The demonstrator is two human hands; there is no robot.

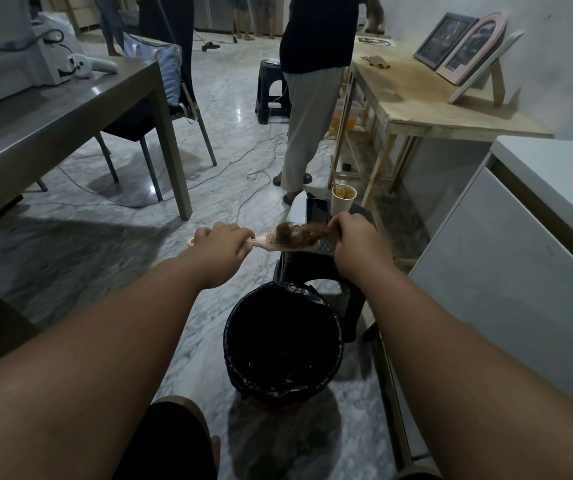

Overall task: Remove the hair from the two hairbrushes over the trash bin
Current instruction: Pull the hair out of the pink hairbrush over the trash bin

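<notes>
Pink hairbrush [271, 241] is held level, long axis running left-right, above and beyond the trash bin [283, 344] rather than squarely over it. Left hand [221, 244] is clamped on the handle. Right hand [354, 242] is pinched on the brown hair clump [300, 233] at the head's right end. No legible writing is seen.

The trash bin [283, 344] sits at lower centre of the frame; above it a stool [316, 268], with a cup [343, 198] on it; the hairbrush [271, 239] lies across mid-frame
</notes>
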